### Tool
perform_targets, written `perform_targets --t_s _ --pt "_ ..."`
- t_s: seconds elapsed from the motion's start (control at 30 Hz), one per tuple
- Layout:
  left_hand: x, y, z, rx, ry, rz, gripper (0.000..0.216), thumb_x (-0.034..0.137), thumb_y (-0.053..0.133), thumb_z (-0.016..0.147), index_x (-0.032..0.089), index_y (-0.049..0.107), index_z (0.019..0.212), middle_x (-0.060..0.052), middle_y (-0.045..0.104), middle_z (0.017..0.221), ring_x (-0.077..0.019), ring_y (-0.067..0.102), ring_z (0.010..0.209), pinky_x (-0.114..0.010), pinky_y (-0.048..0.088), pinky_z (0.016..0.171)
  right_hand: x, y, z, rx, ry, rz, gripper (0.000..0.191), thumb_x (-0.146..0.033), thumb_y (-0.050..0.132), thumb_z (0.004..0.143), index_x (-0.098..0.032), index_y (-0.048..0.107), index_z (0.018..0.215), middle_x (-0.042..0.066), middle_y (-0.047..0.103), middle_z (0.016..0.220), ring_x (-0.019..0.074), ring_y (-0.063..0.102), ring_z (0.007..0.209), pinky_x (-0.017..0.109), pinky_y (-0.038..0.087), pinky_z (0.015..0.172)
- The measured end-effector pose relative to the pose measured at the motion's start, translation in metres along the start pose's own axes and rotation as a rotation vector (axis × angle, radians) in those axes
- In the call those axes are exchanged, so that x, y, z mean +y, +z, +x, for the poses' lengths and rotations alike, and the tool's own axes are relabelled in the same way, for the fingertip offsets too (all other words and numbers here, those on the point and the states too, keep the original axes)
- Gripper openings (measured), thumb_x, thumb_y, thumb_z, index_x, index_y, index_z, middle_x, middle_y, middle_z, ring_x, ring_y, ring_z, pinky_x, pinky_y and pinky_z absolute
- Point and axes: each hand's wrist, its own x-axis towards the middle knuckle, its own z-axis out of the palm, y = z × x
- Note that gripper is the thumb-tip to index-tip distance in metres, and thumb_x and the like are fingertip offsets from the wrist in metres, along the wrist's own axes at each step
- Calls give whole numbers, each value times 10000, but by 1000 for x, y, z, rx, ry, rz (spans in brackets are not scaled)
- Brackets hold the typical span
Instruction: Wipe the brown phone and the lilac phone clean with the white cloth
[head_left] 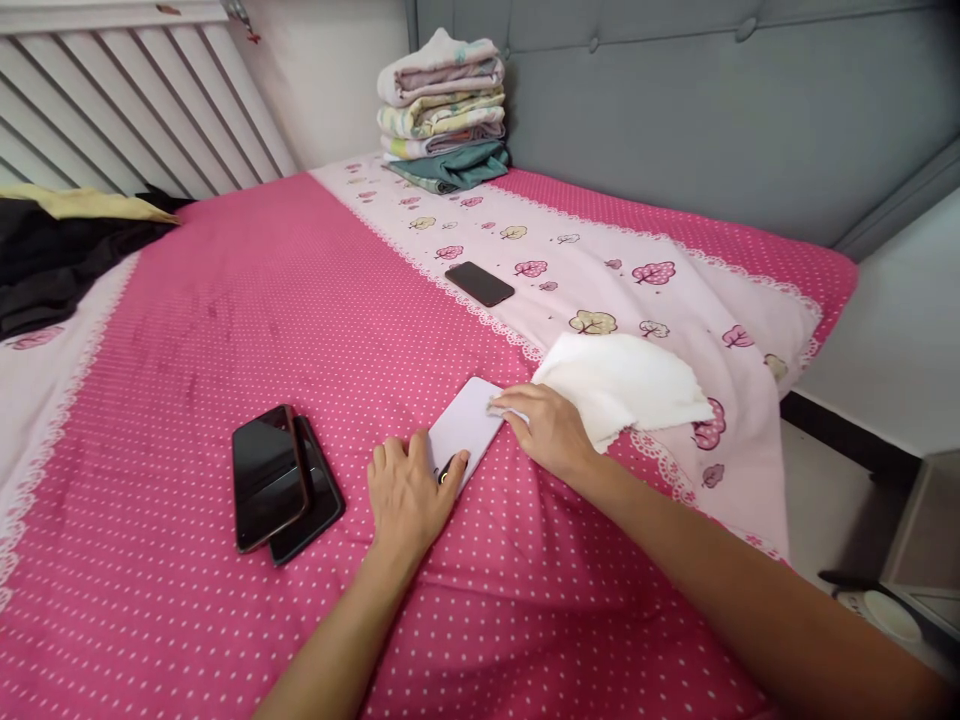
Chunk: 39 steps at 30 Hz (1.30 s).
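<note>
A pale lilac phone [463,425] lies back up on the pink dotted bedspread, its dark camera area at the near end. My left hand [405,490] is closed around that near end, fingers along the left edge and thumb beside the camera. At the far right edge of the phone, my right hand [547,425] is closed in a pinch. Something small and whitish shows between its fingertips, too little to name. A white cloth [622,385] lies crumpled just beyond the right wrist. Left of my left hand, a black phone [266,475] rests partly over another dark phone [319,500].
Farther up the bed lies another dark phone [480,284]. Folded fabrics [442,110] are stacked against the grey headboard [675,120]. Dark clothing [75,250] lies at the left, near a white radiator [135,110]. The bed's edge [784,480] drops to the floor at the right.
</note>
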Motion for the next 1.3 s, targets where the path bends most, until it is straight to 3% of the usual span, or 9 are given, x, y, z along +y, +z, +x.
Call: perform_targets --t_s 0.5,0.87,1.1,1.3 --pt "0 2 0 17 13 14 519 592 402 870 157 596 1075 -116 536 855 -303 518 841 -382 405 726 -37 0 -15 -306 -194 -113 272 -120 464 880 -216 703 970 40 651 980 170 559 900 261 459 807" --pt "0 1 1 4 14 -2 511 571 439 861 153 585 1118 -118 534 878 -303 518 862 -394 408 767 -5 -8 6 -213 94 -206 333 -96 427 878 -198 714 1012 62 664 1018 170 597 929 252 459 832" --pt "-2 2 3 -16 -6 -25 460 506 348 919 175 591 1127 -119 549 877 -297 518 869 -394 401 771 -12 -5 -3 -179 -44 -88 308 -108 476 867 -228 714 1022 44 671 1019 156 606 939 247 475 839" --pt "-2 0 3 -16 -3 -14 446 494 340 925 179 605 1096 -121 557 872 -297 511 848 -386 394 745 -13 -5 -5 -236 -163 -81 309 -119 485 870 -252 705 1043 35 663 1015 158 584 959 249 467 844"
